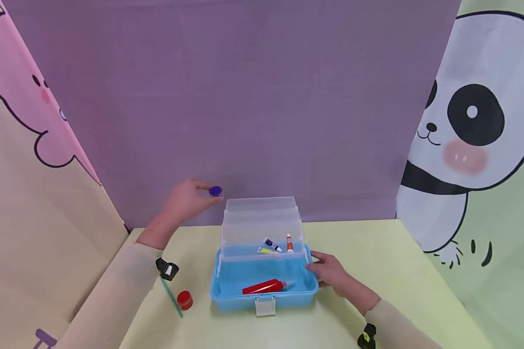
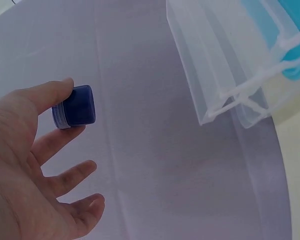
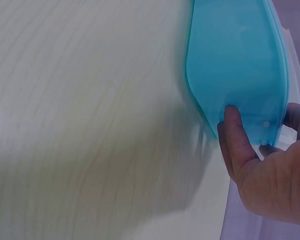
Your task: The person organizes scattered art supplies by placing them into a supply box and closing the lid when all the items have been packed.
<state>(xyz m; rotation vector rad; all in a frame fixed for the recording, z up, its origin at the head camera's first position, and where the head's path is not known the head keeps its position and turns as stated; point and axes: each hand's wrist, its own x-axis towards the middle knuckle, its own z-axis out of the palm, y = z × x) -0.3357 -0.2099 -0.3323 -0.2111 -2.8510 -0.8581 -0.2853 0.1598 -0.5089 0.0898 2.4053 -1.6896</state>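
At the near left of the pale yellow table [image 1: 375,257], a green stick [image 1: 172,301] lies partly hidden by a sleeve, with a red-lidded jar [image 1: 185,300] just beside it. To its right stands a light-blue box [image 1: 233,304], its white latch [image 1: 265,306] facing the person and a red bottle [image 1: 262,287] lying inside. The right hand [image 1: 334,274] grips the box's right wall, thumb over the rim, fingers against the outside. Further back, three small tubes [image 1: 290,243] show at the foot of the raised clear lid [image 1: 262,213]; I can't tell whether they lie in it. Up in the air left of that lid, the left hand [image 1: 185,201] pinches a dark-blue jar [image 1: 216,192] between thumb and index finger, the other fingers spread. Behind everything hangs a purple backdrop [image 1: 262,97].
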